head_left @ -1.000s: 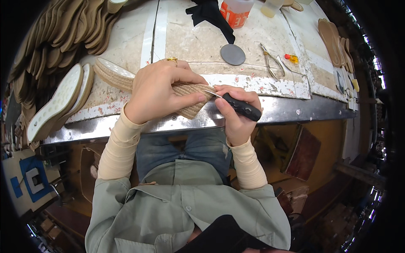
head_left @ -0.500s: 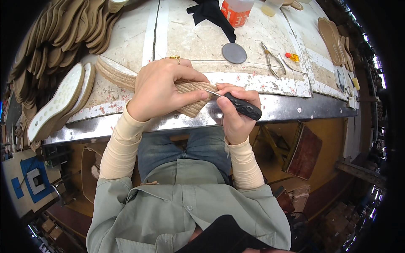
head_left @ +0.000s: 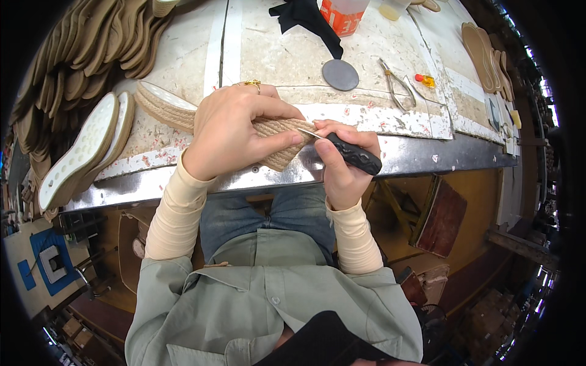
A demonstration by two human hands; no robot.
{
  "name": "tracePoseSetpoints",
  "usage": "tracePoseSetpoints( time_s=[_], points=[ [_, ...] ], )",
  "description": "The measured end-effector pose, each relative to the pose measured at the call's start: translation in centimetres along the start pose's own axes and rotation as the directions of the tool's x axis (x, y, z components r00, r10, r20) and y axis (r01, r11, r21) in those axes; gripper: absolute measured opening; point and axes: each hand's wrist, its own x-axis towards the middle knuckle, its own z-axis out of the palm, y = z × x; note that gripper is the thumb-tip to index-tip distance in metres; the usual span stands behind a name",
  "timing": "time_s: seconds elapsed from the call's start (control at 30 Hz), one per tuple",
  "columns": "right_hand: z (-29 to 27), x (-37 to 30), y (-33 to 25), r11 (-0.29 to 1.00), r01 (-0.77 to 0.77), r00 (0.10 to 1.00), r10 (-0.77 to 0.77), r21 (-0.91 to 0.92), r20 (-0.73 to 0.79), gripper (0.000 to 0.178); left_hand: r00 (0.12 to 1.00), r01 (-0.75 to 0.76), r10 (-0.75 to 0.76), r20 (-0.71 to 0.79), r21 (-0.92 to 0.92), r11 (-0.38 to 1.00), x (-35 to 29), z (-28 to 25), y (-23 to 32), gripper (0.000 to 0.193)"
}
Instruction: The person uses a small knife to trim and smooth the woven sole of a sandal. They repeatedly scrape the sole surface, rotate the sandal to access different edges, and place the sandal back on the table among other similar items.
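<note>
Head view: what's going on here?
The person's left hand grips a rope-sided sole over the table's metal edge. The right hand holds a black-handled tool, its thin metal shaft at the sole's end; whether the tip is in the rope, I can't tell. Pliers and a grey disc lie beyond.

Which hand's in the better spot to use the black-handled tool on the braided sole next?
Probably the right hand: it grips the black-handled tool, whose thin metal end is at the braided sole. The left hand is busy holding that sole.
</note>
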Motion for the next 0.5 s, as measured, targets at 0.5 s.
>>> tracePoseSetpoints(
  time_s=[0.5],
  points=[
    [0.8, 0.1, -0.3, 0.987, -0.106, 0.989, 0.117, 0.118, -0.089, 0.025, 0.999, -0.006, 0.006, -0.031, 0.003, 1.0, -0.1, 0.2, 0.2, 0.027]
  ],
)
